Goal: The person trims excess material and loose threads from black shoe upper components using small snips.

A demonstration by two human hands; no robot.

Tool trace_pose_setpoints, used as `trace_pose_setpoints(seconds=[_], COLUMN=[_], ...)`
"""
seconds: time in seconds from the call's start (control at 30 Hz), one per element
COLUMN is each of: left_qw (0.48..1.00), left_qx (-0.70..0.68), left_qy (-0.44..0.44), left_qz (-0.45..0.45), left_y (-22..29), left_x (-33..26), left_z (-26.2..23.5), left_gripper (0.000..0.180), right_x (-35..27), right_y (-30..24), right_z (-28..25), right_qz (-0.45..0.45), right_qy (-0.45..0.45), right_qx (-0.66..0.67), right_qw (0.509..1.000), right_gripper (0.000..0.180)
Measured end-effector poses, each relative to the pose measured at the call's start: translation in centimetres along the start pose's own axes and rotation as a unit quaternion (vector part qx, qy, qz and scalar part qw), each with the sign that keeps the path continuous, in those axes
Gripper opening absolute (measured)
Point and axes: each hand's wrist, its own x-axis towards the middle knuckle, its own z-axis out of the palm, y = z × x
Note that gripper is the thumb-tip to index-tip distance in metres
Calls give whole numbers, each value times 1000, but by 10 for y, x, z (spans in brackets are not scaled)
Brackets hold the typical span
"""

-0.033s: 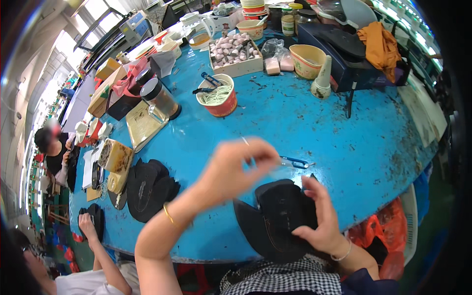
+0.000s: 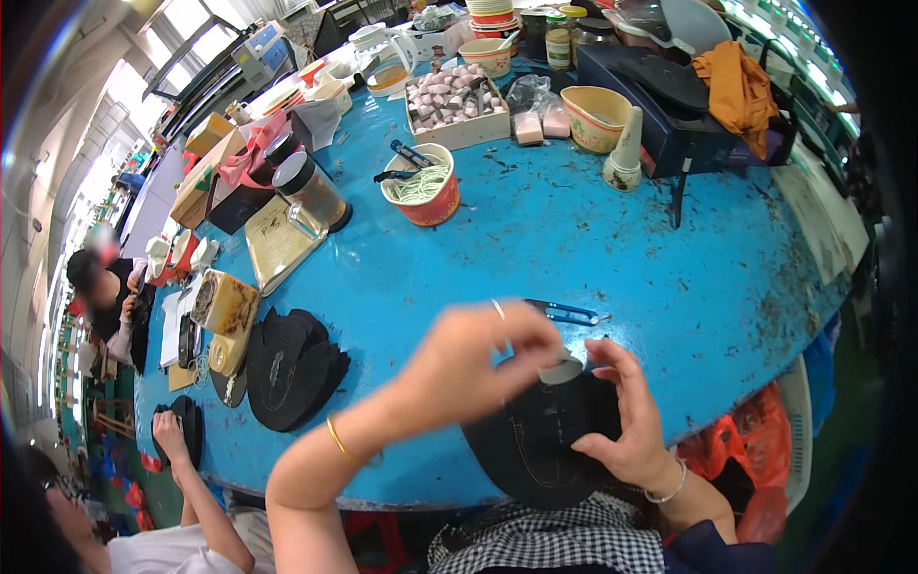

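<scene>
A stack of black, rounded fabric pieces (image 2: 535,435) with a curved line of stitching lies at the table's front edge; they resemble shoe parts. My right hand (image 2: 626,421) grips the right side of the stack, thumb on top. My left hand (image 2: 488,359), smeared by motion, is over the stack's far edge with thumb and fingers drawn together. At its fingertips shows a small pale grey rounded patch (image 2: 561,370); I cannot tell whether it is a separate piece. Just beyond my hands lies a pair of blue thread snips (image 2: 571,314).
More black pieces (image 2: 292,368) lie to the left, beside a stained yellowish block (image 2: 225,304). A red tub (image 2: 426,196) holds cord and snips. Behind it stand a box of pinkish pieces (image 2: 459,110) and a white cone (image 2: 624,158). A co-worker's hand (image 2: 170,435) is at far left.
My left hand has moved right and down to the stack's far edge, its fingers drawing together. The pale patch has come into view there. My right hand has barely moved.
</scene>
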Motion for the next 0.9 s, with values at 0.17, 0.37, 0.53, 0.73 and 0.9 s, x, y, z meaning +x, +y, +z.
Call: trace_pose_setpoints(seconds=[0.17, 0.37, 0.53, 0.73, 0.9], left_qw=[974, 965, 902, 984, 961], left_qx=[177, 221, -325, -152, 124], left_qy=[64, 144, -58, 31, -105], left_qz=[124, 16, -278, -88, -224], left_y=[19, 7, 17, -4, -58], left_x=[-48, -63, -61, -52, -49], left_z=[39, 48, 31, 65, 66], left_gripper=[24, 45, 54, 86, 97], right_x=[-9, -26, -61, -73, -69], right_y=[-10, -27, -24, -28, 0], right_z=[9, 23, 43, 49, 54], right_qz=[74, -288, -215, 28, 147], right_qy=[-22, -130, -217, -120, -91], right_qx=[131, 102, 95, 190, 243], right_qw=[988, 943, 948, 974, 954], right_gripper=[5, 9, 17, 17, 20])
